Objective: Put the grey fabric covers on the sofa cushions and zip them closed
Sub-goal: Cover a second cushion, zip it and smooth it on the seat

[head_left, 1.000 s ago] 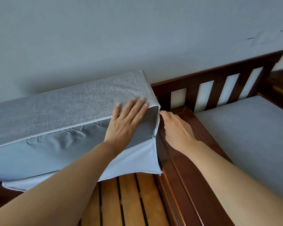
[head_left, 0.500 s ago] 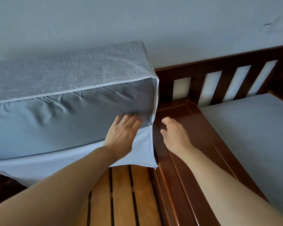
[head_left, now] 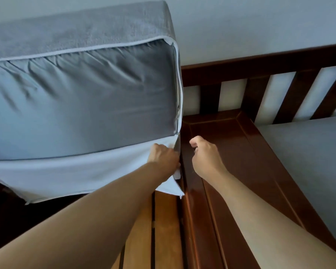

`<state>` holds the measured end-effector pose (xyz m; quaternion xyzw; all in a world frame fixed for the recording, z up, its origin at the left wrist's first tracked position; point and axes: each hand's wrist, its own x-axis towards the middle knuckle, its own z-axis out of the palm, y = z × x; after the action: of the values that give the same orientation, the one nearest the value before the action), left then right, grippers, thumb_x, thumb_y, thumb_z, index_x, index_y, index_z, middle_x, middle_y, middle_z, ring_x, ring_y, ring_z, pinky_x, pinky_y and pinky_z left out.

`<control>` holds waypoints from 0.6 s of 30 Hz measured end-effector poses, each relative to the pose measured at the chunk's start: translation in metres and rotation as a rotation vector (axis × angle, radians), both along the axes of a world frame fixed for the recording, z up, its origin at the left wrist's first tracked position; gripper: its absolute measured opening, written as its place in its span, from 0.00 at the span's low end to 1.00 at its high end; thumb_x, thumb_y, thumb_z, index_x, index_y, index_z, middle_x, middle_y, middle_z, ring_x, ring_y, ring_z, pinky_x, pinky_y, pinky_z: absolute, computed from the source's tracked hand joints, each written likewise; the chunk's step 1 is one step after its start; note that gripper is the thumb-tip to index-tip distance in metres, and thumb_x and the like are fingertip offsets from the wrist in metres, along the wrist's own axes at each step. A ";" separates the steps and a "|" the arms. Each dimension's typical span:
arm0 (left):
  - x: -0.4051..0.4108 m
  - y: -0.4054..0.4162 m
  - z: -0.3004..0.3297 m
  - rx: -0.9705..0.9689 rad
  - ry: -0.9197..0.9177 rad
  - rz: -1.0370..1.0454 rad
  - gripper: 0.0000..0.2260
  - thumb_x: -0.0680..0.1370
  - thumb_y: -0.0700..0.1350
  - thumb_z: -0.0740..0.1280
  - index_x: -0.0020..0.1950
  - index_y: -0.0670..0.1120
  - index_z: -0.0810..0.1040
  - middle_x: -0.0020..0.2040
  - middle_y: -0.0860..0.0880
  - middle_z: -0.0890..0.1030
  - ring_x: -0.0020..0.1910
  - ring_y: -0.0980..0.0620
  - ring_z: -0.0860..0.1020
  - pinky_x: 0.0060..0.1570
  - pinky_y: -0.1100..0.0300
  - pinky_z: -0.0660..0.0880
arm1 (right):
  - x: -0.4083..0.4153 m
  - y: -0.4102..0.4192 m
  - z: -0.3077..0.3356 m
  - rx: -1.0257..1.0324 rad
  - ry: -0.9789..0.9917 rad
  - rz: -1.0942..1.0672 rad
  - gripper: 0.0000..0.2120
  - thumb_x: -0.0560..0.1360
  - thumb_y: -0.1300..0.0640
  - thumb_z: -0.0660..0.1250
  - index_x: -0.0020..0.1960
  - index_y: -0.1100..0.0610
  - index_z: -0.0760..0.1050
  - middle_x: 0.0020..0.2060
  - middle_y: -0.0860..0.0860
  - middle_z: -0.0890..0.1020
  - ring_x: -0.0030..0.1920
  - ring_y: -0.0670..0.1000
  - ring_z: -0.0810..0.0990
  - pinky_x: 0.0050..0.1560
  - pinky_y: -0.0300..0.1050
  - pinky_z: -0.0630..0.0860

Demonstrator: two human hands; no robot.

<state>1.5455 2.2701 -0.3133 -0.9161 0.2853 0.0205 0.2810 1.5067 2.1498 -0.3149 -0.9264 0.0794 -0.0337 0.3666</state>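
Observation:
A large sofa cushion (head_left: pixel 85 105) stands on its edge at the left, its smooth grey inner casing showing through the unzipped side. The grey fabric cover (head_left: pixel 81 30) wraps its top, with a white zipper (head_left: pixel 179 88) running along the top edge and down the right corner. The cover's loose white-lined flap (head_left: pixel 76 179) hangs at the bottom. My left hand (head_left: pixel 165 160) grips the flap's right corner by the zipper end. My right hand (head_left: pixel 206 154) hovers just right of that corner, fingers curled, holding nothing that I can see.
Light wooden slats (head_left: pixel 163 230) of the sofa base lie under the cushion. A dark wooden frame rail (head_left: pixel 231 171) runs between the hands and a second grey cushion (head_left: pixel 308 162) at the right. A slatted backrest (head_left: pixel 279 90) stands against the pale wall.
The cushion has tipped up taller. My left hand slid down from the casing and took hold of the flap corner. My right hand curled its fingers and stayed near the corner.

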 end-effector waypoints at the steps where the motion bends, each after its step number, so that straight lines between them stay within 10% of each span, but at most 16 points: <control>1: -0.001 -0.001 0.003 0.007 0.012 0.035 0.12 0.82 0.52 0.57 0.60 0.48 0.73 0.51 0.48 0.79 0.54 0.47 0.77 0.42 0.58 0.64 | -0.004 -0.001 -0.001 0.000 0.000 0.002 0.22 0.75 0.72 0.54 0.66 0.60 0.69 0.61 0.56 0.76 0.61 0.56 0.73 0.60 0.50 0.72; 11: -0.023 0.021 0.085 -0.124 -0.008 0.202 0.26 0.75 0.33 0.63 0.69 0.50 0.60 0.55 0.45 0.76 0.54 0.44 0.77 0.40 0.57 0.67 | -0.030 0.007 0.029 0.056 0.092 -0.037 0.21 0.75 0.71 0.54 0.64 0.60 0.70 0.58 0.56 0.76 0.57 0.56 0.75 0.57 0.49 0.73; 18: -0.029 0.008 0.169 0.005 -0.062 0.133 0.12 0.77 0.35 0.61 0.58 0.44 0.78 0.57 0.46 0.79 0.58 0.44 0.77 0.42 0.58 0.67 | -0.042 0.015 0.057 0.079 0.132 -0.084 0.17 0.75 0.71 0.55 0.60 0.61 0.71 0.56 0.57 0.77 0.54 0.57 0.77 0.55 0.51 0.76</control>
<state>1.5161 2.2782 -0.1440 -0.9325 0.2151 0.0111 0.2899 1.4647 2.1645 -0.2581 -0.9072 0.1433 0.0154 0.3952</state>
